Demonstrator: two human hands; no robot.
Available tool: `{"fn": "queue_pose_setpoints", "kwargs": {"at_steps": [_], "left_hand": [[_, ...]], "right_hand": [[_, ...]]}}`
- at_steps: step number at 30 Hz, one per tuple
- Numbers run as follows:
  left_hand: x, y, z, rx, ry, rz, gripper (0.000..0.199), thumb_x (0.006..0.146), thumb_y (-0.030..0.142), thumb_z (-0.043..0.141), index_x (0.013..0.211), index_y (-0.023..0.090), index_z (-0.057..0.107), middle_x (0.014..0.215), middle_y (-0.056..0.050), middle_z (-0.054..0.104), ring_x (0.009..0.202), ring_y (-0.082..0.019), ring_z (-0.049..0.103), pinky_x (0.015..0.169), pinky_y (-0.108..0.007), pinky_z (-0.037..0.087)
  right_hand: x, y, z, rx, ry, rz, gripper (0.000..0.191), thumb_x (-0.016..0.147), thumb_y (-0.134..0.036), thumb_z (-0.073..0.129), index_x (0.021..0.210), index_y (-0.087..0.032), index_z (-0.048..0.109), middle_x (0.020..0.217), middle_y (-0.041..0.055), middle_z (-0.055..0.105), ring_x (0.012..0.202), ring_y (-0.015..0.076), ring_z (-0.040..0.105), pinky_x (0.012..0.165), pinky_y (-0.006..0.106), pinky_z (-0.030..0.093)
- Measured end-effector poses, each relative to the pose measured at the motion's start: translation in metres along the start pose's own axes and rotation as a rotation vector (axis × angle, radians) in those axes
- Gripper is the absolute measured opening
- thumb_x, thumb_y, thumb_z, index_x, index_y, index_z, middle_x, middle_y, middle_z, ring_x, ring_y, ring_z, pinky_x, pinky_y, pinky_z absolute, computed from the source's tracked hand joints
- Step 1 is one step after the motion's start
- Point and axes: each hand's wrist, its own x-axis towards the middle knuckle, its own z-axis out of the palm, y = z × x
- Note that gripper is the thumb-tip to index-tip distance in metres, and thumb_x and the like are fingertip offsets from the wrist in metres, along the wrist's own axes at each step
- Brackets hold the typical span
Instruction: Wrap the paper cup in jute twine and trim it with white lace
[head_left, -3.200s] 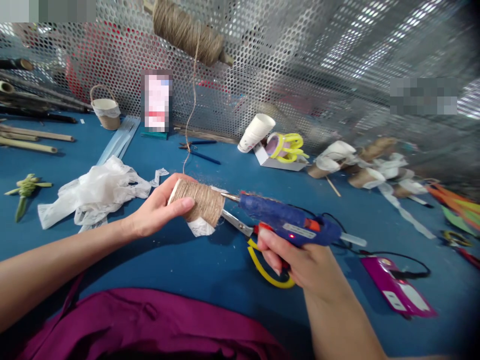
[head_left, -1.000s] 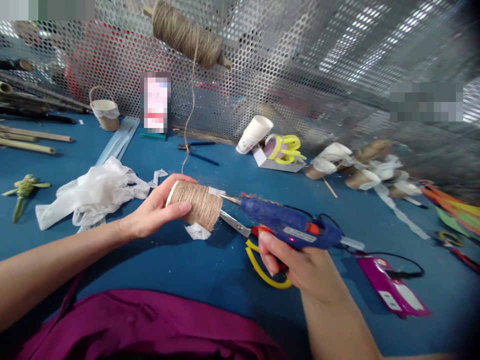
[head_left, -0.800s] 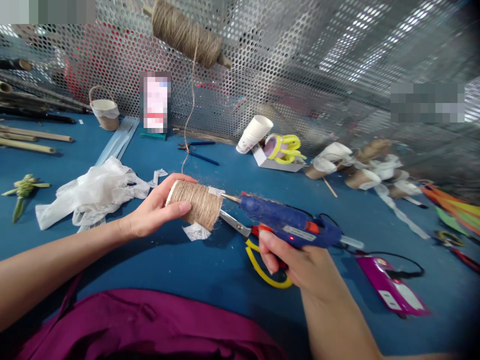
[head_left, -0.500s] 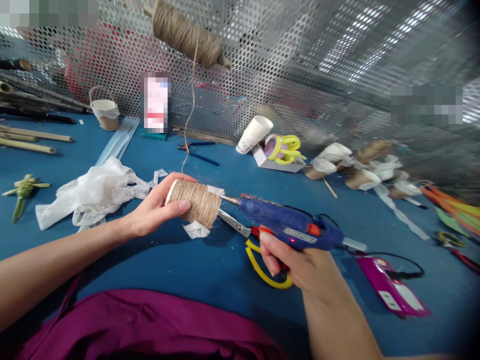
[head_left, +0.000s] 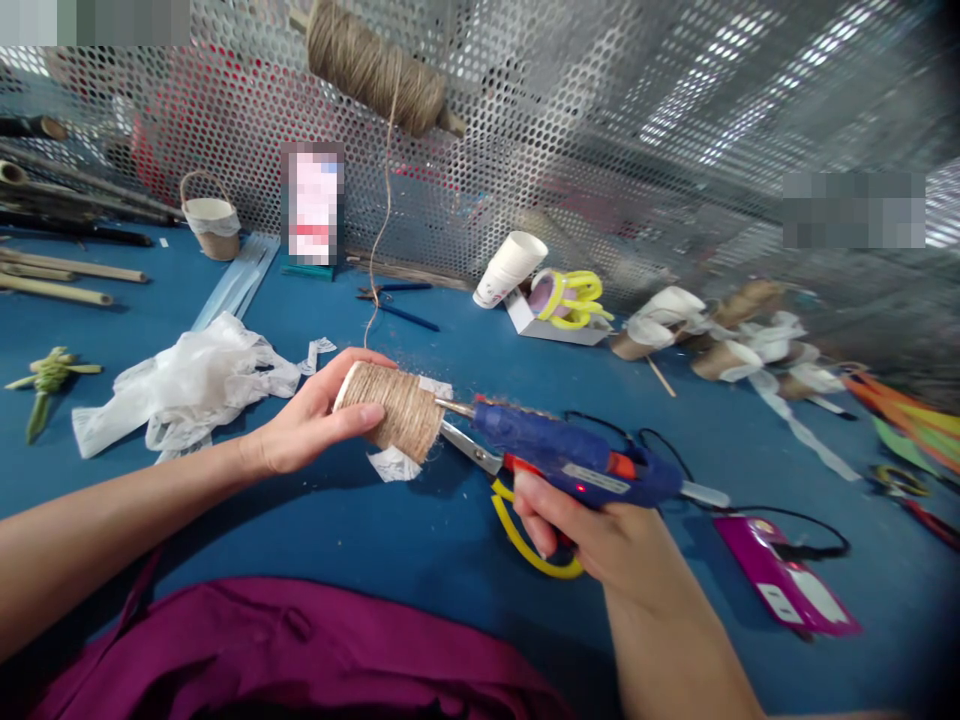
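Observation:
My left hand (head_left: 319, 415) is wrapped round a paper cup covered in twine (head_left: 397, 405), which lies tilted on its side in the air. In my right hand (head_left: 566, 510) is a blue hot glue gun (head_left: 555, 440), its red light lit and its metal nozzle at the cup's right end. Whether the tip touches the twine I cannot tell. Beneath the gun lie scissors with yellow handles (head_left: 514, 530), partly hidden by my right hand. White lace scraps (head_left: 394, 463) show below the cup. A strand of twine runs from my left hand up to a large twine spool (head_left: 375, 68).
White lace (head_left: 202, 385) is heaped on the blue table at left, near a small twine basket (head_left: 213, 228). Pliers (head_left: 405, 315), stacked paper cups (head_left: 511, 268) and a yellow tape dispenser (head_left: 570, 298) stand farther back. A purple power strip (head_left: 787, 575) lies right.
The glue gun's nozzle has shifted slightly left and down along the cup's right end. The cup has moved very slightly; my left hand keeps its hold.

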Motion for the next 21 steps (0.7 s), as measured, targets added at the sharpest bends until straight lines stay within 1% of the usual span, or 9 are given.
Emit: {"fn": "queue_pose_setpoints", "kwargs": {"at_steps": [4,7,10,16,21], "left_hand": [[-0.0002,0.0012,0.0001,-0.004,0.006,-0.019,0.050,0.072,0.048,0.061,0.107,0.017,0.045,0.092,-0.005,0.055,0.076,-0.016,0.052,0.063,-0.027,0.045],[-0.0005,-0.0002,-0.0004,0.004,0.007,-0.001,0.048,0.073,0.048,0.061,0.107,0.018,0.045,0.088,-0.003,0.054,0.073,-0.014,0.050,0.061,-0.026,0.044],[-0.0007,-0.0023,-0.0006,-0.009,-0.007,0.016,0.047,0.073,0.048,0.061,0.107,0.018,0.046,0.089,-0.004,0.055,0.074,-0.015,0.050,0.063,-0.026,0.044],[-0.0009,-0.0041,0.0005,-0.058,-0.008,-0.017,0.044,0.076,0.047,0.060,0.106,0.018,0.048,0.090,-0.004,0.055,0.075,-0.014,0.051,0.063,-0.025,0.044],[0.0000,-0.0074,0.0001,-0.044,0.012,-0.024,0.042,0.076,0.047,0.059,0.105,0.018,0.049,0.091,-0.004,0.057,0.076,-0.014,0.053,0.063,-0.024,0.044]], "right_hand": [[-0.0016,0.0000,-0.0018,0.002,-0.006,-0.002,0.025,0.083,-0.032,0.057,0.061,-0.020,0.056,0.039,-0.0063,0.048,0.035,0.0077,0.041,0.039,0.024,0.036],[0.0009,-0.0012,-0.0009,0.044,0.015,-0.010,0.025,0.083,-0.033,0.057,0.062,-0.019,0.057,0.039,-0.0065,0.048,0.034,0.0075,0.041,0.040,0.024,0.036],[0.0035,-0.0011,0.0012,0.071,0.028,-0.027,0.023,0.083,-0.033,0.057,0.064,-0.019,0.058,0.040,-0.0063,0.048,0.035,0.0082,0.043,0.041,0.024,0.037],[0.0026,-0.0018,0.0046,0.075,0.008,-0.004,0.025,0.083,-0.033,0.057,0.062,-0.019,0.056,0.041,-0.0057,0.048,0.036,0.0077,0.043,0.038,0.023,0.034],[-0.0002,-0.0033,0.0069,0.080,0.028,0.009,0.019,0.081,-0.034,0.059,0.068,-0.019,0.057,0.043,-0.0065,0.048,0.038,0.0083,0.046,0.040,0.023,0.038]]}}
